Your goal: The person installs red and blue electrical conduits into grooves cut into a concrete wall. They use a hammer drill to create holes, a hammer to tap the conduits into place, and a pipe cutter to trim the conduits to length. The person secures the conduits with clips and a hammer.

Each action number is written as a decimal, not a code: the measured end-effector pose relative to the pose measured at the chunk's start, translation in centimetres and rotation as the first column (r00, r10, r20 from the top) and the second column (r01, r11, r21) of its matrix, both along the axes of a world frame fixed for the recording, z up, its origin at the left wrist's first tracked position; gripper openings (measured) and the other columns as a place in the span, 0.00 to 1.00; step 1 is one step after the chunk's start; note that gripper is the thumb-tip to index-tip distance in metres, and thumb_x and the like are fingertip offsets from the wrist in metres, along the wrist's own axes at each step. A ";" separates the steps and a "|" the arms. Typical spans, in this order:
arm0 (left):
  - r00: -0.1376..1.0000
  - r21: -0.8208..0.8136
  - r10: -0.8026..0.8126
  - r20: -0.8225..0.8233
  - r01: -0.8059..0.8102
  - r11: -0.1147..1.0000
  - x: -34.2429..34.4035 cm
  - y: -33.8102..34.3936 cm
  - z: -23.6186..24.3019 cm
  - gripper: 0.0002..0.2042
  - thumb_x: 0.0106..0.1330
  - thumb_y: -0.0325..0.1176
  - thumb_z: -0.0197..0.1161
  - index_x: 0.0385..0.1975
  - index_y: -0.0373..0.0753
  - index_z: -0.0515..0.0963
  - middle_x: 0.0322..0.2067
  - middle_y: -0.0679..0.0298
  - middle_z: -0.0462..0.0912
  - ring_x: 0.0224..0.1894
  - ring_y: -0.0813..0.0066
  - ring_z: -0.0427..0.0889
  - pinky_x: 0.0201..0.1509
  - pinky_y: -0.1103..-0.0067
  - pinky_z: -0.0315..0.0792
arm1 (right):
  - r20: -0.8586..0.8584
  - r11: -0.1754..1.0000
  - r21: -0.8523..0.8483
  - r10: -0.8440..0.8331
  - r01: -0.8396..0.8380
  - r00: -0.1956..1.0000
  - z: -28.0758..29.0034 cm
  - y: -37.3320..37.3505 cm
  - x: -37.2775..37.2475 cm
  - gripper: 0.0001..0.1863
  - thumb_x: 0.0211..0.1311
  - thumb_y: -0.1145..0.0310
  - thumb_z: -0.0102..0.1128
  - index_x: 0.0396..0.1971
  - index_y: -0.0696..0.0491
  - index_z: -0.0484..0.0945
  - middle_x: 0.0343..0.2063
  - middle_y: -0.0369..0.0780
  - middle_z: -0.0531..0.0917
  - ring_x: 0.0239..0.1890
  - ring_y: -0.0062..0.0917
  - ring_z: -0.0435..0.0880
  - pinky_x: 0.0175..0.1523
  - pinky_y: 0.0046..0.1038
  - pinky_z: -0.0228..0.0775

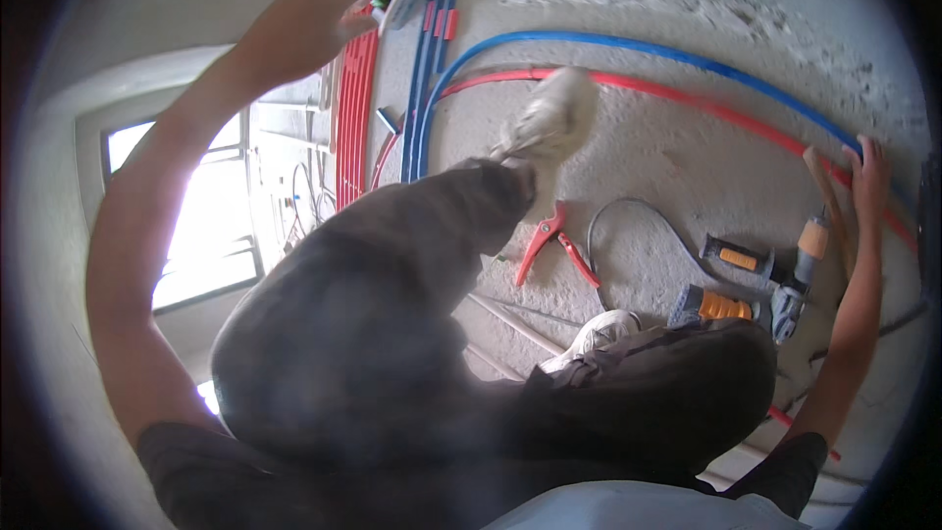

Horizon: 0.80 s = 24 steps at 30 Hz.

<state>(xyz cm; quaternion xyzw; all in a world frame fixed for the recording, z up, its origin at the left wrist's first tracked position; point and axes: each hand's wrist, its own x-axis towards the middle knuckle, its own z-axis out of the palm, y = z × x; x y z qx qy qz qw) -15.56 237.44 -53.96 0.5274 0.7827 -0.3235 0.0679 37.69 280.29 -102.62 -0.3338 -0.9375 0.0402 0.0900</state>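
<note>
My left hand (329, 22) is stretched out to the upper left, smeared by motion, beside a bundle of red pipes (355, 128). Just past its fingertips is a small white and green object (397, 2); whether the hand touches it I cannot make out. At the far right, my right hand (869, 182) is closed round a long blue pipe (677, 54), which curves over the floor along the wall. A red pipe (706, 108) runs beside the blue one, passing close to that hand. A wooden handle (829, 198) lies next to my right fingers.
Red-handled pipe cutters (551, 240) lie on the concrete floor between my shoes. A power drill (800, 265) with its cable (643, 204) is near my right knee. Straight blue pipes (424, 118) run beside the red bundle. A bright window (211, 221) is at left.
</note>
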 end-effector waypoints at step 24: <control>0.677 0.355 0.530 0.511 -0.728 0.587 -8.2 -40.1 -33.8 0.21 0.73 0.48 0.61 0.47 0.33 0.77 0.45 0.47 0.82 0.49 0.47 0.84 0.50 0.58 0.77 | 0.325 0.782 -0.207 0.622 -0.588 0.713 29.8 -36.0 -40.4 0.19 0.67 0.64 0.64 0.54 0.56 0.76 0.53 0.47 0.79 0.57 0.46 0.79 0.60 0.44 0.74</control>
